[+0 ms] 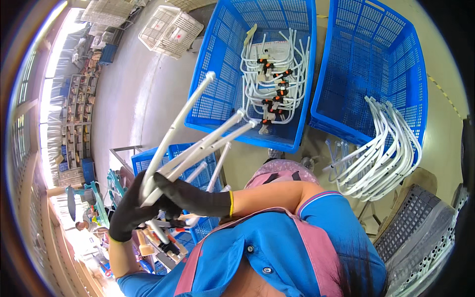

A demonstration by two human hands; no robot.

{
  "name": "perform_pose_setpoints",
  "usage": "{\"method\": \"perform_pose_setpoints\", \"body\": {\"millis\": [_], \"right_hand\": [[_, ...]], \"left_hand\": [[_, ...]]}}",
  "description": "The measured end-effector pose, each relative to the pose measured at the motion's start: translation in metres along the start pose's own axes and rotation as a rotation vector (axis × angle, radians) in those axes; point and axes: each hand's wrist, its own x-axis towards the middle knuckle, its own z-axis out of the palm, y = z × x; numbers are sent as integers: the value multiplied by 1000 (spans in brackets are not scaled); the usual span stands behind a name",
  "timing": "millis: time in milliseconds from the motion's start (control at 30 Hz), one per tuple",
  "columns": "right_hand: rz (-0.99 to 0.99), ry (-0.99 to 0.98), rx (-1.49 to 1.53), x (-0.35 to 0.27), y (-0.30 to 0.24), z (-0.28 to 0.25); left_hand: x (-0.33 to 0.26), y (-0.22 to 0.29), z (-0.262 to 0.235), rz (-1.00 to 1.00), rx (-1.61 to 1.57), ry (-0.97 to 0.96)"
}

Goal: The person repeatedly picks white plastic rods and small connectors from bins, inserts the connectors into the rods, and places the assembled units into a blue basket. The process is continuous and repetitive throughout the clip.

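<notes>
Both my hands wear black gloves and are closed around several white metal tubes (171,132) at the left of the head view. My left hand (129,210) wraps the lower part of the bundle. From the right, my right hand (185,194) reaches across my body and grips the same tubes beside it. The tubes fan upward, their capped ends over the near edge of a blue crate (303,126). Just under my hands are more white tubes (159,231) with black and red fittings; my gloves partly hide them.
Bent white tubes with black and orange fittings (278,94) lie in that crate. A second blue crate (324,121) stands right, with bent white tubes (391,153) hanging over its near corner. Another blue crate (143,161) is behind my hands. White baskets (170,32) stand far left.
</notes>
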Motion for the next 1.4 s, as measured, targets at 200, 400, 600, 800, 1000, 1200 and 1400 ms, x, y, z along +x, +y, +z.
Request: {"method": "perform_pose_setpoints", "body": {"millis": [200,400,600,800,1000,1200,1400], "right_hand": [[54,275,-134,-10,39,-79],[175,538,-453,-23,22,-186],[-317,1022,-1180,-211,7,-308],[-75,1999,-1205,-414,-17,-350],[304,2210,-1298,-428,-52,-366],[261,2307,-1369,-439,-83,-359],[62,2429,-1485,-493,-70,-353]], "left_hand": [[94,-75,19,24,-110,-268],[238,-134,82,132,-244,-375],[377,-171,164,25,-31,-344],[425,-202,209,310,494,-229],[401,-188,211,217,352,-54],[295,-120,135,348,474,105],[186,-70,71,205,568,189]]}}
